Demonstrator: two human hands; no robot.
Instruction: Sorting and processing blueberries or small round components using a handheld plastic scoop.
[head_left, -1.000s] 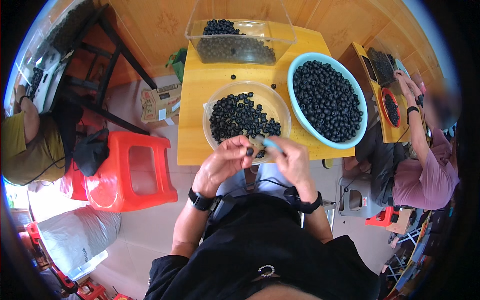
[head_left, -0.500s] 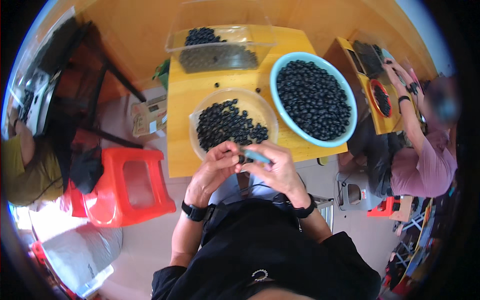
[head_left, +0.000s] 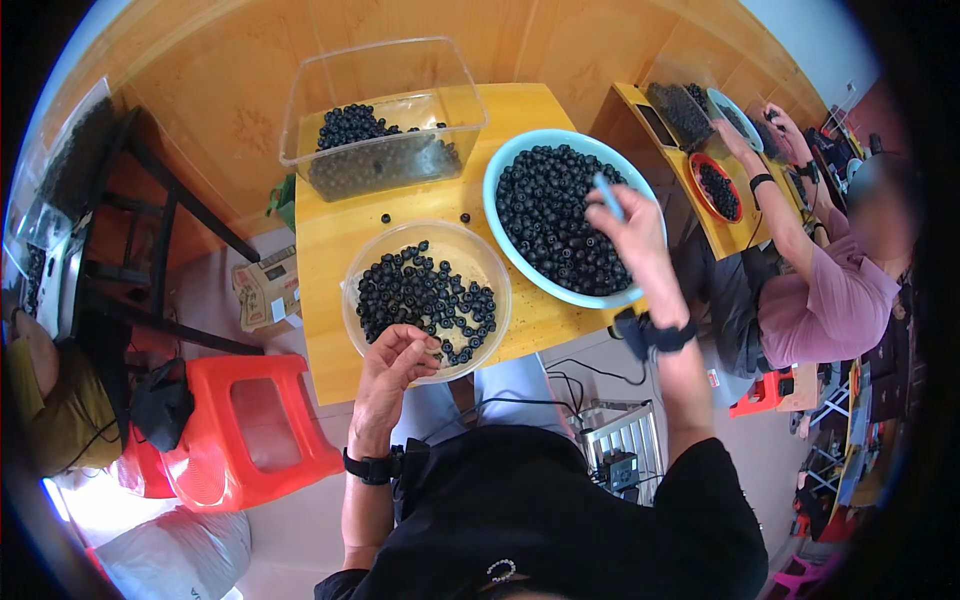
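- Berries fill three vessels on my yellow table: a clear round bowl nearest me, a light blue bowl to its right, and a clear plastic bin at the far edge.
- My left hand rests at the near rim of the clear round bowl, fingers curled together over the dark berries there. I cannot tell whether a berry is pinched between them; the fingertips hide it.
- My right hand reaches over the light blue bowl, clamped on a small pale blue tool that sticks up between thumb and fingers, its tip pointing away from me above the heap.
- The blue bowl is heaped full and sits under my right hand; the clear bowl holds a thinner layer and sits under my left, so each hand has its own vessel within easy reach, as I judge it.
- A few loose berries lie on the tabletop between the bin and the bowls.
- A red plastic stool stands just left of my knees.
- To my right another person in a pink shirt works at a separate yellow table with similar bowls.
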